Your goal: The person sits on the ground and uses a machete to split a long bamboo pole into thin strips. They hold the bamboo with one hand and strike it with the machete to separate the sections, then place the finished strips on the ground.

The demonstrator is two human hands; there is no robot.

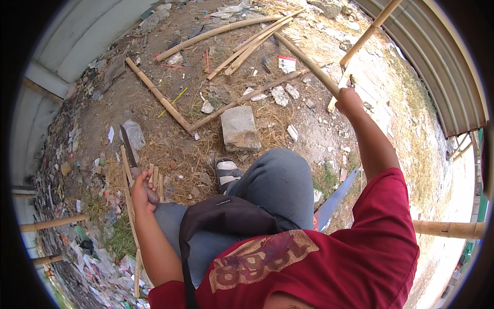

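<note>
My left hand (pixel 142 192) is closed around the brown handle of a long knife (pixel 128 146), its dark blade pointing up and away beside my left knee. My right hand (pixel 350 101) reaches out to the right and grips one end of a bamboo pole (pixel 309 64). The pole slants away to the far middle, where its other end lies by some split bamboo strips (pixel 252 45). Between the two hands, in front of my foot, sits a squarish concrete block (pixel 239 124). Nothing rests on its top.
More bamboo poles (pixel 157 93) lie on the littered ground ahead. A blue saw blade (pixel 337 200) lies by my right thigh. Thin bamboo strips (pixel 126 175) are beside my left leg. A corrugated metal wall (pixel 427 56) stands right, a pale wall (pixel 82 41) left.
</note>
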